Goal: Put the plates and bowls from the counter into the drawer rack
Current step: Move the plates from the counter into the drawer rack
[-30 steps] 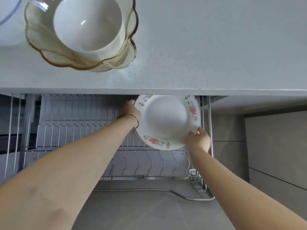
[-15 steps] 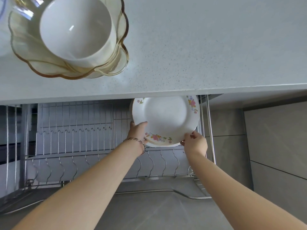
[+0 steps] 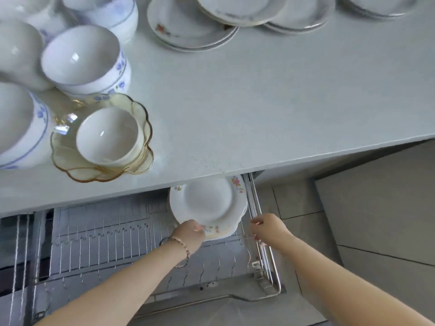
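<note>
Plainly, in the head view, we had only just begun. Our left hand gripped the lower rim of the floral plate. The plate stood on edge at the right end of the drawer rack, its top tucked under the front edge of the desk. Below its rim we made out more pale edges, so a few plates seemed to stand there together; how many, we could not tell. Our right hand hung just beside the plate but off it, close to the rack's right rail. Its fingers were loosely curled and held nothing that we could see. The rack's wire slots ran off to the left.

Most of the work lay ahead, we judged. On the desk the stacked plates sat along the far edge in several overlapping piles. The blue-patterned bowls crowded the left corner, some of them nested. Nearest the front edge sat the amber glass dish with a white bowl resting inside it. More amber rims seemed to be stacked beneath it. None of these had yet gone down into the rack.
</note>
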A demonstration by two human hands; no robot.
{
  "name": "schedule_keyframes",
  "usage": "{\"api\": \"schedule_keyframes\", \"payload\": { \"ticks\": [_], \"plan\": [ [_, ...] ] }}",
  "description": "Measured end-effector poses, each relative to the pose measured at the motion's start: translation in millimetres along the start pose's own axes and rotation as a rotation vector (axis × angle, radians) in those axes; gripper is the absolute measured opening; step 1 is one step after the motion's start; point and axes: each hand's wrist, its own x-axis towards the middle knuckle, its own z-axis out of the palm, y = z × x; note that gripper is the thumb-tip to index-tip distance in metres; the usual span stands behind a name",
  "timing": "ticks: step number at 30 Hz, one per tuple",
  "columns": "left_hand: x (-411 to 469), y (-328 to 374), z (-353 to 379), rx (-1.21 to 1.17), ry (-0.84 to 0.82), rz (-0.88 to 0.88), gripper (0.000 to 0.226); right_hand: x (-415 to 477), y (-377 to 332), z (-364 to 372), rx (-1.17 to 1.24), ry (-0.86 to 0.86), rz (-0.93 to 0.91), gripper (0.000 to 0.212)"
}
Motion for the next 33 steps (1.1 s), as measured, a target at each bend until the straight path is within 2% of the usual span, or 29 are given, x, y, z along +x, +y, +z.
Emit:
{"api": "schedule_keyframes", "payload": {
  "ticks": [3,6,10,13,16,19,22,24,26,28,33],
  "plan": [
    [-27.7,61.3,-1.2,0.002,-0.013,0.106,0.015,-30.5,10.1,-61.7,-0.04,0.047,-0.059,0.035],
    [-48.5,142.0,11.5,0.064,0.009,0.265,0.022,-55.0,32.3,-137.0,-0.014,0.148,-0.104,0.034],
    [-62.3,254.6,61.4,0.029,0.007,0.358,0.016,-79.0,86.7,-246.8,0.159,0.287,-0.091,0.029],
    [-69.0,339.9,114.3,-0.005,-0.028,0.411,0.016,-85.7,136.0,-332.9,0.178,0.43,-0.111,0.025],
    [-73.8,419.4,172.6,-0.098,-0.084,0.414,0.029,-88.7,191.9,-418.2,0.167,0.605,-0.103,0.025],
    [-71.7,484.0,225.4,-0.114,-0.108,0.367,0.044,-89.2,249.1,-489.2,0.173,0.744,0.01,0.031],
    [-64.1,533.7,263.2,-0.129,-0.088,0.357,0.056,-82.4,294.0,-537.7,0.145,0.731,0.105,0.036],
    [-56.9,558.0,279.9,-0.155,-0.054,0.355,0.046,-73.6,314.1,-551.8,0.11,0.669,0.172,0.043],
    [-49.1,571.7,292.2,-0.171,0.006,0.36,0.027,-64.2,324.4,-554.3,0.134,0.585,0.195,0.047],
    [-44.8,576.1,299.0,-0.182,0.068,0.372,0.016,-54.8,329.7,-550.9,0.28,0.505,0.148,0.041],
    [-46.7,571.1,296.2,-0.286,0.023,0.393,0.026,-49.7,337.4,-543.2,0.608,0.47,0.028,0.038]
  ]
}}
